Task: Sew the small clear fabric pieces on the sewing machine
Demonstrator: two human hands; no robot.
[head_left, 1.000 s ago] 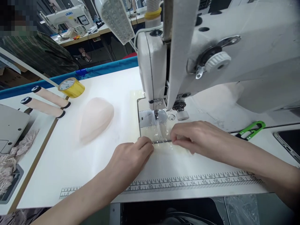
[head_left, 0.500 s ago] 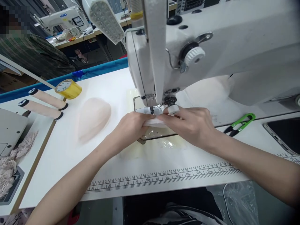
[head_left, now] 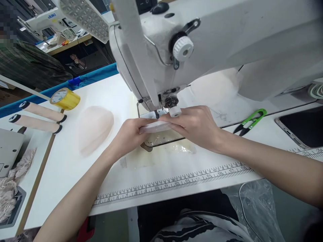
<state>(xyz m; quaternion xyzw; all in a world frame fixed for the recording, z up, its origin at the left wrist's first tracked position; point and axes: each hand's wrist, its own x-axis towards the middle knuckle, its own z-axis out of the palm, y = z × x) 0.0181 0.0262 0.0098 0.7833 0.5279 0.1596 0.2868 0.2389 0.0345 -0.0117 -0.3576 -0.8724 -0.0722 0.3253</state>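
Both hands meeting at the needle of the sewing machine (head_left: 202,43), sharing one thin strip of pale fabric (head_left: 154,127). Left hand (head_left: 131,134) pinching the left end, thumb on top and fingers curled under; right hand (head_left: 195,124) pinching the right end, fingers reaching in toward the presser foot. Held taut and level just above the metal plate (head_left: 164,139), probably to keep the strip flat and lined up with the needle. Printed ruler (head_left: 176,183) along the near edge of the table (head_left: 121,90), handy for measuring. Well to the left, a pale padded cup (head_left: 93,129) lying apart from the work, with a yellow tape roll (head_left: 65,98) and two spools (head_left: 37,117) farther left. To the right, green snips (head_left: 248,121) within easy reach, and a phone (head_left: 300,126) farther right by the table edge. Another person's dark sleeve (head_left: 30,65) at far left, beside a second machine.
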